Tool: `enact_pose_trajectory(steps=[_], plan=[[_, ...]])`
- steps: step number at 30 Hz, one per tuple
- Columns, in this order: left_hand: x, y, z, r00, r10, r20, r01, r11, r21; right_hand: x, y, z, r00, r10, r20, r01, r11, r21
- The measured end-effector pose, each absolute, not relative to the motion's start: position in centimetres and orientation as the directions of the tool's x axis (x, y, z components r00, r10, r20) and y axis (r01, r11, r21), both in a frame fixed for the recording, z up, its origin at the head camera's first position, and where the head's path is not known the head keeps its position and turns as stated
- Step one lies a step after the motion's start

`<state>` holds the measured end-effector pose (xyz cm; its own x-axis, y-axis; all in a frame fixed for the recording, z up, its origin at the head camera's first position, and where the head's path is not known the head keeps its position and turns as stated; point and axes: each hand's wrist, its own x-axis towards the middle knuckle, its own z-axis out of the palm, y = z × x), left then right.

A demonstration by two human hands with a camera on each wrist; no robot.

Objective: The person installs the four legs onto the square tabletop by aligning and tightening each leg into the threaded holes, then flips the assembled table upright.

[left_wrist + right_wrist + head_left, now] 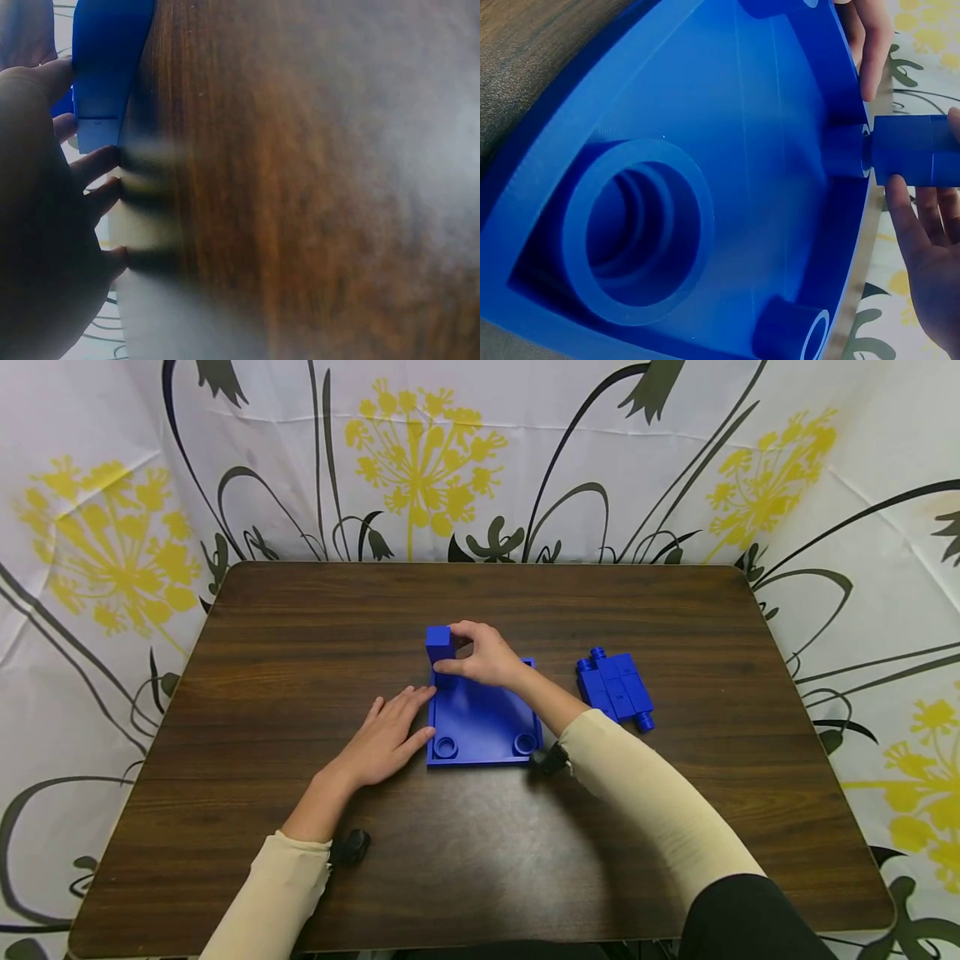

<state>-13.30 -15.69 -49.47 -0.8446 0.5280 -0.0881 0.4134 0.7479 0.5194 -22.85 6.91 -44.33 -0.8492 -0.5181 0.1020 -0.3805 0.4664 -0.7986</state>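
Note:
A shallow blue panel (487, 714) with a raised rim lies on the table, round hollow sockets (637, 232) in its corners. At its back left corner stands a blue square post (440, 643), which my right hand (483, 653) pinches between thumb and fingers. In the right wrist view the post (911, 154) lines up with a corner socket; how deep it sits cannot be told. My left hand (386, 735) lies on the table at the panel's left side, fingers extended, their tips touching the rim. Its straight fingers (97, 165) show beside the panel in the left wrist view.
To the right of the panel, more blue posts (617, 687) with round pegs lie side by side on the brown wooden table (315, 635). A floral cloth (420, 460) hangs behind the table and along its sides.

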Motion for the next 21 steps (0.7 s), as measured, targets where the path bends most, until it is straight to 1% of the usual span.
enact_pose_trajectory(steps=[5, 9, 14, 21], plan=[[-13.31, -15.65, -49.43, -0.846, 0.527, -0.087, 0.415, 0.751, 0.514, -22.82, 6.91, -44.37, -0.848, -0.517, 0.114, -0.392, 0.469, -0.792], [-13.32, -15.66, -49.58, -0.845, 0.527, -0.089, 0.414, 0.751, 0.514, -22.84, 7.01, -44.4, -0.841, -0.53, 0.108, -0.385, 0.447, -0.808], [-13.29, -15.73, -49.53, -0.845, 0.525, -0.097, 0.405, 0.749, 0.524, -22.97, 7.14, -44.25, -0.816, -0.569, 0.099, -0.348, 0.347, -0.871], [-13.35, -15.66, -49.35, -0.844, 0.525, -0.105, 0.402, 0.751, 0.524, -23.07, 7.36, -43.76, -0.744, -0.662, 0.088, -0.302, 0.216, -0.929]])
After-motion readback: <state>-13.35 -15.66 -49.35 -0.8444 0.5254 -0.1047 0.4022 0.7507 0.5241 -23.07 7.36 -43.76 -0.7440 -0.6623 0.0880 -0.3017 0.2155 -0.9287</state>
